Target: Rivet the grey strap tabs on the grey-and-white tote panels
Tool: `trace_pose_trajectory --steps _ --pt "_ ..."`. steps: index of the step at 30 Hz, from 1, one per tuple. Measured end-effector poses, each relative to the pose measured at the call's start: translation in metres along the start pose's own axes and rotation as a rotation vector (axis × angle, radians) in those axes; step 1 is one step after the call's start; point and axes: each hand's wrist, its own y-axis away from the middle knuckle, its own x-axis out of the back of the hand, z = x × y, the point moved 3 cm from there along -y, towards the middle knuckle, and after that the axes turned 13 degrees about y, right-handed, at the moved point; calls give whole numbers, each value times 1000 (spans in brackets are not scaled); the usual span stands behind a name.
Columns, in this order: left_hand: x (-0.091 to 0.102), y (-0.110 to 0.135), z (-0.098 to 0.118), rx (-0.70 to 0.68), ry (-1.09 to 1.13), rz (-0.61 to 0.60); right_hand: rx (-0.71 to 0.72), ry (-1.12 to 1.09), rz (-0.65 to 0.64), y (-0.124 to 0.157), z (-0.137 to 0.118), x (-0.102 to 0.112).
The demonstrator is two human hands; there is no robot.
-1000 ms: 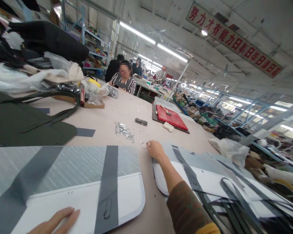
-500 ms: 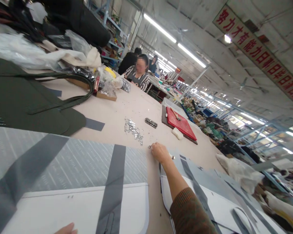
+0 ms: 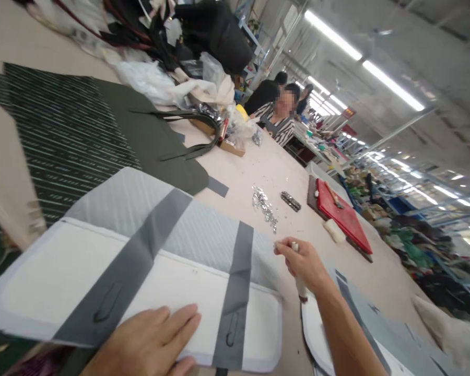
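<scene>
My left hand [image 3: 149,339] lies flat with fingers stretched out on a fabric panel [image 3: 191,300], pale grey above and white below, crossed by two dark grey straps [image 3: 241,282]. Over the panel's right end is my right hand [image 3: 303,263], closed round a slim tool with a whitish handle [image 3: 300,287]; its working end cannot be made out. Thumb and forefinger pinch together at the tip, and anything tiny between them is too small to name. Just beyond lies a scatter of small silvery metal pieces [image 3: 264,209], with a neat row of metal pieces [image 3: 291,201] beside it.
A red board [image 3: 342,216] with a hammer [image 3: 333,195] on it rests at the right, a white block [image 3: 334,230] beside it. Dark green fabric [image 3: 152,136] and plastic bags [image 3: 144,78] cover the left. More panels [image 3: 360,308] lie right. A person [image 3: 278,117] sits across the table.
My left hand has come further into view onto the panel. The panel has shifted and turned, showing its full length. My right hand has drawn back slightly, its tool now visible.
</scene>
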Motion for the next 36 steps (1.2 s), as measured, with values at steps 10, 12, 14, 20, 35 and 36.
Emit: trace_pose_trajectory --steps 10,12,14,20,35,36 --pt "21 -22 11 57 61 -172 347 48 -136 50 -123 -56" --pt "19 -20 10 49 65 -175 390 70 -133 50 -131 -63" --pt "18 -20 9 41 66 -186 421 77 -125 51 -136 -67" --pt "18 -19 8 30 72 -204 456 111 -117 51 -144 -74" --pt "13 -15 8 5 52 -229 365 254 -136 47 -155 -77" --pt "13 -15 8 6 52 -224 337 263 -154 47 -156 -77"
